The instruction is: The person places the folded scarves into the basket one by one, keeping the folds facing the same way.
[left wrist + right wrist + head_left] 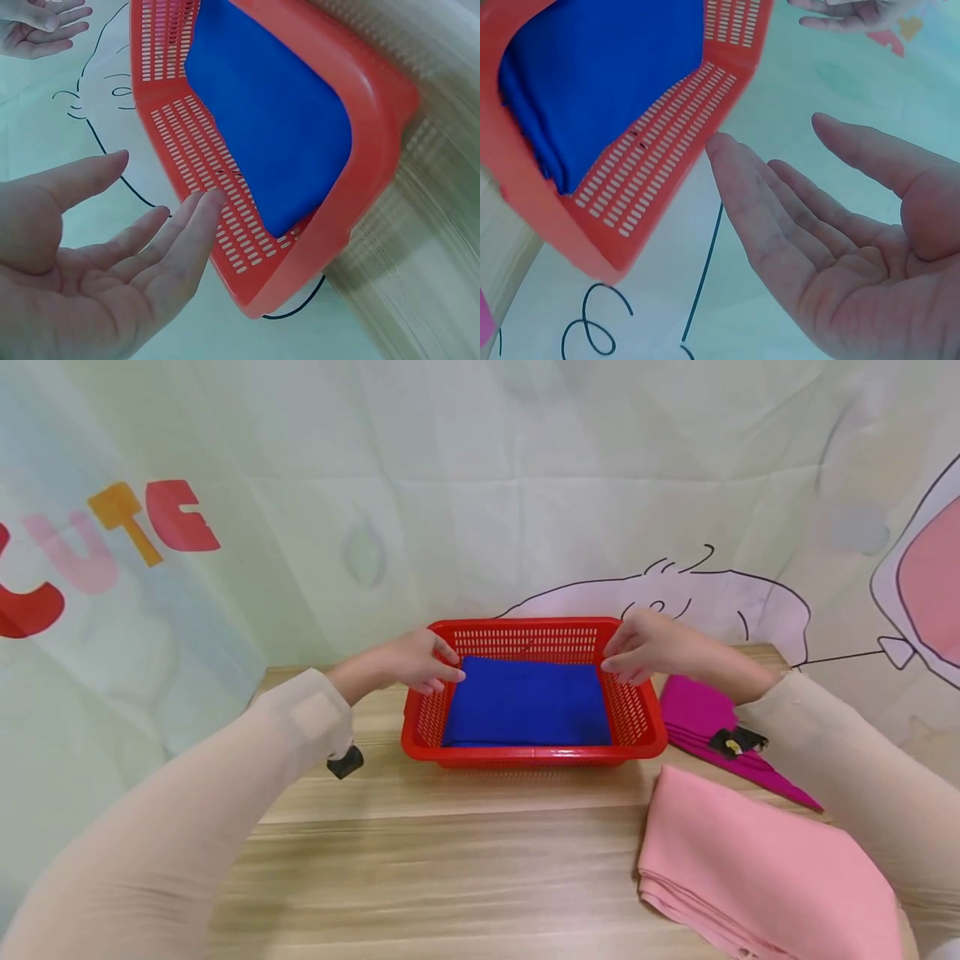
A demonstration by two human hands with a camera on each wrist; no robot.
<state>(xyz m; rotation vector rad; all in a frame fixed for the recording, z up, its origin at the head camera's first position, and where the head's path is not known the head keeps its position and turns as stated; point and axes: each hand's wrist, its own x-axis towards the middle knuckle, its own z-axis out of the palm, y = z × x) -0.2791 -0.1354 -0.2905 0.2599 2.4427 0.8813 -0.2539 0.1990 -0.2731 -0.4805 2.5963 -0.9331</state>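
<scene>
The folded rectangle of royal-blue fabric lies flat inside the red, slotted plastic basket. It looks soft, light and limp, hard to damage; I'd take it by both short edges, supporting the layers beneath. The basket seems light yet stiff, best held by its smooth rim. The left hand and right hand hover near its ends, fingers loose, holding nothing.
</scene>
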